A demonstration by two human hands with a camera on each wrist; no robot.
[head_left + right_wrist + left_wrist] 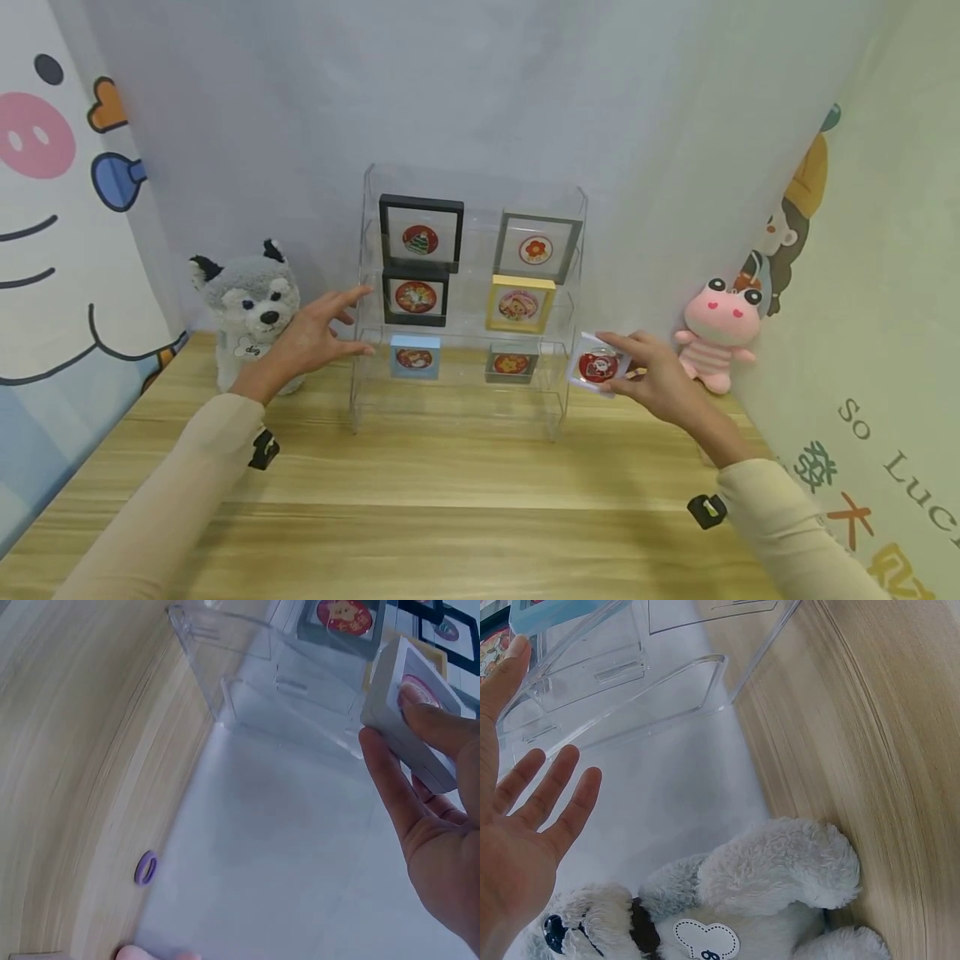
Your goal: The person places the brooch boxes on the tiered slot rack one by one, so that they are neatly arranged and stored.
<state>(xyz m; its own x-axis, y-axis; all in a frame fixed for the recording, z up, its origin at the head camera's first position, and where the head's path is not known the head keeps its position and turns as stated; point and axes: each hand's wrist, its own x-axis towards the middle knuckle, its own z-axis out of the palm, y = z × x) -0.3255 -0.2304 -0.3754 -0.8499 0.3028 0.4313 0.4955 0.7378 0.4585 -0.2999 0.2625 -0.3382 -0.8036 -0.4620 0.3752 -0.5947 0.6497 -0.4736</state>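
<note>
A clear tiered display stand [457, 408] stands on the table with several small square frames on its shelves. My right hand [660, 379] pinches a white square frame [597, 365] with a round red picture, just off the stand's right side. In the right wrist view the thumb lies over the front of this thick white frame [416, 712]. At the stand's left edge is my left hand [307, 337], its fingers extended and holding nothing; whether they touch the stand I cannot tell. Nearest it on the bottom shelf is a light blue frame [415, 358].
A grey and white plush dog [251, 308] sits left of the stand, behind my left hand. To the right, a pink plush toy [720, 333] leans by the printed wall. A purple ring [146, 867] lies on the table, near the back edge.
</note>
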